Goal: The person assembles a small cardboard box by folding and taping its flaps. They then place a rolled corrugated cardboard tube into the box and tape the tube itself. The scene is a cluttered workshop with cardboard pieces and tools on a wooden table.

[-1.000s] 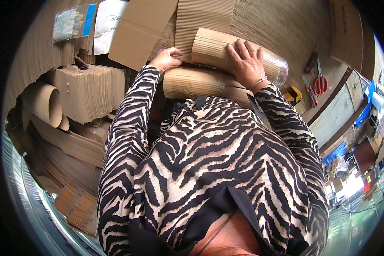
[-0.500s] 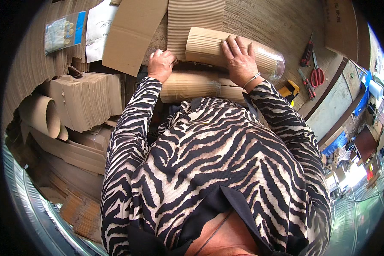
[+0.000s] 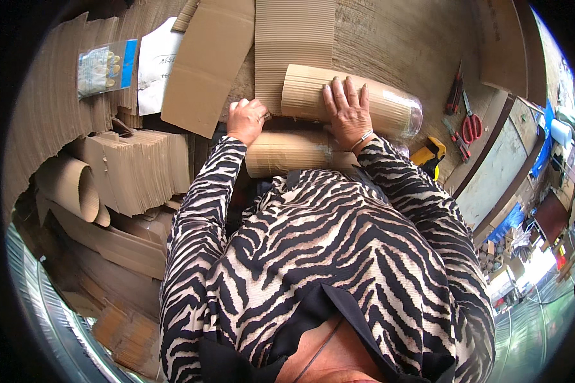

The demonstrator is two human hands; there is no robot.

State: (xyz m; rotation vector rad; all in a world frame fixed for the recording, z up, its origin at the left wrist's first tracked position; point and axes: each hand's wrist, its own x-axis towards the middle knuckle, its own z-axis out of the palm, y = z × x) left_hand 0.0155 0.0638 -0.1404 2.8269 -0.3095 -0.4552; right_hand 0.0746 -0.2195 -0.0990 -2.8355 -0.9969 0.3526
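Note:
My right hand (image 3: 350, 118) lies with its fingers stretched out over a roll of corrugated cardboard (image 3: 306, 89), pressing on its top. Clear film wraps the right end of that roll. A strip of corrugated cardboard (image 3: 295, 38) lies flat on the table and runs under the roll's left part. Beside the strip's near left corner is my left hand (image 3: 246, 121), its fingers curled closed at the table edge; what they grip, if anything, is hidden. A second cardboard roll (image 3: 287, 154), with clear tape round it, rests between the table edge and my body, below both hands.
Right of the roll lie red-handled scissors (image 3: 471, 127), a dark cutter (image 3: 455, 92), another red-handled tool (image 3: 457, 140) and a yellow-and-black tool (image 3: 428, 156). A flat cardboard sheet (image 3: 207, 64) and stacked cardboard pieces (image 3: 134, 169) stand to the left, near a clear plastic bag (image 3: 99, 69).
The whole view has shifted slightly. My right hand and the roll under it have come a little nearer my body. My left hand stays closed at the table edge.

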